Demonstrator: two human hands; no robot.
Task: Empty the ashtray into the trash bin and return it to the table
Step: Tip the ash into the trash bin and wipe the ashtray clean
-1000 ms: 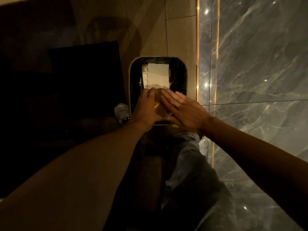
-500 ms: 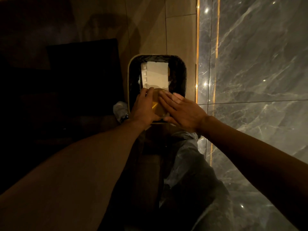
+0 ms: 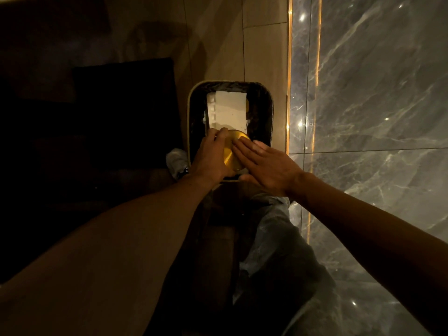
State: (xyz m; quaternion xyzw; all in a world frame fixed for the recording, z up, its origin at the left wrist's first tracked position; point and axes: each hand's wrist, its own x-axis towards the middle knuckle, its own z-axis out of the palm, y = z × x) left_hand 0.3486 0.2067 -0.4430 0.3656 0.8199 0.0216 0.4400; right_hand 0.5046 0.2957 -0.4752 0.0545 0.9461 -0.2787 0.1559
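You are looking straight down in dim, warm light; both your bare arms reach forward over the trash bin, a rounded-rectangle container with a pale rim and a dark liner, standing on tan floor tiles just beside a gold strip that edges the grey marble floor. Your left hand grips the ashtray, a round golden dish, by its left edge, with the fingers curled over the rim; the dish sits above the near half of the bin's opening, turned so that its smooth round face shows to you. Your right hand lies flat and unclenched, fingers stretched out and resting against the right side of that face; it grasps nothing. Inside the bin, past the ashtray, lies a white box-like piece of rubbish with a ridged left side. A pale shoe shows just left of the bin's near corner; your trouser leg is below the hands; a dark mat lies to the left of the bin.
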